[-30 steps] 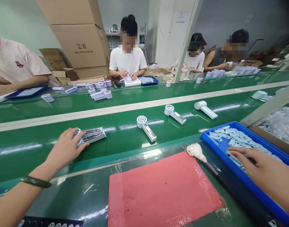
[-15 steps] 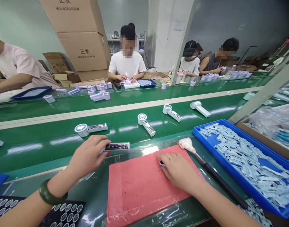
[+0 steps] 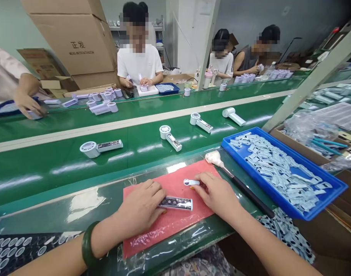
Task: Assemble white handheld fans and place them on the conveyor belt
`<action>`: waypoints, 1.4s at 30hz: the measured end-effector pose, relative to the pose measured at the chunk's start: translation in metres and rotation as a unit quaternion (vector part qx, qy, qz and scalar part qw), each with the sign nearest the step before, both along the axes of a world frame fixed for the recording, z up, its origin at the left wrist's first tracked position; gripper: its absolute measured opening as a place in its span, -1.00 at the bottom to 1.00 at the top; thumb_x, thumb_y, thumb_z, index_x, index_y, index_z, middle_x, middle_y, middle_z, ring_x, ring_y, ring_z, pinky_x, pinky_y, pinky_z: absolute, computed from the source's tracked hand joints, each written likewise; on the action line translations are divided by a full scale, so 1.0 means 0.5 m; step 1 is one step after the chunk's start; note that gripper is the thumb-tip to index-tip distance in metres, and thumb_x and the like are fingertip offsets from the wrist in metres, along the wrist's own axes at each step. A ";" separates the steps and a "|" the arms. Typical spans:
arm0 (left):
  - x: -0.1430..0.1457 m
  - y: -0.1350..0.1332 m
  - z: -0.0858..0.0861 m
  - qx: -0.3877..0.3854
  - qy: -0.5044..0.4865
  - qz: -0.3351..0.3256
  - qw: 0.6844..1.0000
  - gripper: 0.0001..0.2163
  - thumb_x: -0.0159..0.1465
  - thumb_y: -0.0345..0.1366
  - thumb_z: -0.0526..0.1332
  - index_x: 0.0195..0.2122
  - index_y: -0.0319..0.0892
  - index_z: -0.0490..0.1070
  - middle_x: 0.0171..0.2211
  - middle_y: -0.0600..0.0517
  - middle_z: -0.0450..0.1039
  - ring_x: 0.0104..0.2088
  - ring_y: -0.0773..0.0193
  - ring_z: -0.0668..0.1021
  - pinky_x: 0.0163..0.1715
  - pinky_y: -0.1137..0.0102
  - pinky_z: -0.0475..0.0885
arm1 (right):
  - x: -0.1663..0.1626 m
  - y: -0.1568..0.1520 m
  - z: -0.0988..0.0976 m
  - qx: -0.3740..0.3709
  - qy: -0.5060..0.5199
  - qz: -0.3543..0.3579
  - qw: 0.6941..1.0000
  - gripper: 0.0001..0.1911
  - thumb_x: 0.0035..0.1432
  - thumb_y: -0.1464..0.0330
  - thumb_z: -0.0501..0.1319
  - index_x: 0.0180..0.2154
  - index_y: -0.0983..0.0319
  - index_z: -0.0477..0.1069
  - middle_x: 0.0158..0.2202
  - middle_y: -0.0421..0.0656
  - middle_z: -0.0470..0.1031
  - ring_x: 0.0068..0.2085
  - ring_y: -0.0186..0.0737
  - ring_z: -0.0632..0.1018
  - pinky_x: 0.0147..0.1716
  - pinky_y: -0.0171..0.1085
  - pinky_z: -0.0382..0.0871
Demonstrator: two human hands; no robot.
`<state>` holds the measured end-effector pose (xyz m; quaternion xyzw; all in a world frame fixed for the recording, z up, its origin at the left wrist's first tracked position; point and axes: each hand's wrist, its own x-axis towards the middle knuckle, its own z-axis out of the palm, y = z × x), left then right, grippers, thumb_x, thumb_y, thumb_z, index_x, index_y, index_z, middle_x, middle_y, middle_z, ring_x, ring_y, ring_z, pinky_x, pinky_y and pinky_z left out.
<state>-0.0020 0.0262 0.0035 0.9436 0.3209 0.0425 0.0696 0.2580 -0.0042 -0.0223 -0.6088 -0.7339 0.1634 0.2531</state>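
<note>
My left hand is wrapped round the head of a white handheld fan, whose dark-panelled handle lies across the red mat. My right hand pinches a small pale blue plastic strip just above that handle. A blue tray full of several such strips sits to the right of the mat. A green bangle circles my left wrist.
Three more fans lie on the green conveyor belt, with another further right. A black-handled brush lies between mat and tray. Other people work across the belt; cardboard boxes stand behind. A black sticker sheet lies at lower left.
My left hand has carried the fan from the belt onto the red mat. My right hand left the blue tray and now holds a strip over the mat.
</note>
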 end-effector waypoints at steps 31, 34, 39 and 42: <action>-0.008 -0.104 -0.002 -0.047 -0.100 0.047 0.993 -0.83 0.34 -0.34 0.12 -0.06 -0.09 0.38 -0.05 -0.03 0.50 0.06 -0.01 0.47 -0.01 -0.02 0.47 | -0.103 -0.081 0.012 -0.141 0.165 0.166 0.962 -0.56 0.20 0.51 0.25 0.08 0.06 0.36 -0.02 -0.18 0.41 0.02 -0.08 0.40 0.06 -0.08 0.28; 0.005 -0.112 -0.007 -0.007 -0.066 0.054 0.996 -0.75 0.35 -0.42 0.00 -0.02 -0.18 0.37 -0.03 -0.11 0.49 0.07 -0.08 0.47 0.04 -0.18 0.40 | -0.109 -0.084 0.000 -0.096 0.115 0.166 0.975 -0.61 0.25 0.52 0.18 0.09 0.14 0.34 -0.03 -0.11 0.42 -0.02 -0.04 0.40 0.01 -0.05 0.31; 0.010 -0.086 0.002 -0.041 -0.061 0.021 0.997 -0.77 0.38 -0.32 0.04 0.00 -0.19 0.38 -0.01 -0.08 0.48 0.09 0.03 0.45 0.14 -0.02 0.37 | -0.101 -0.080 -0.026 -0.034 0.072 0.185 0.979 -0.68 0.36 0.42 0.12 0.13 0.23 0.28 0.01 -0.05 0.42 0.02 -0.02 0.40 0.07 0.00 0.29; 0.007 -0.080 0.006 -0.029 -0.068 -0.004 0.997 -0.75 0.35 -0.31 0.10 0.03 -0.21 0.35 0.00 -0.07 0.47 0.11 0.08 0.42 0.18 0.07 0.34 | -0.095 -0.083 -0.031 -0.009 0.074 0.203 0.976 -0.62 0.35 0.41 0.14 0.17 0.24 0.22 0.07 -0.05 0.39 0.05 -0.04 0.38 0.12 0.00 0.27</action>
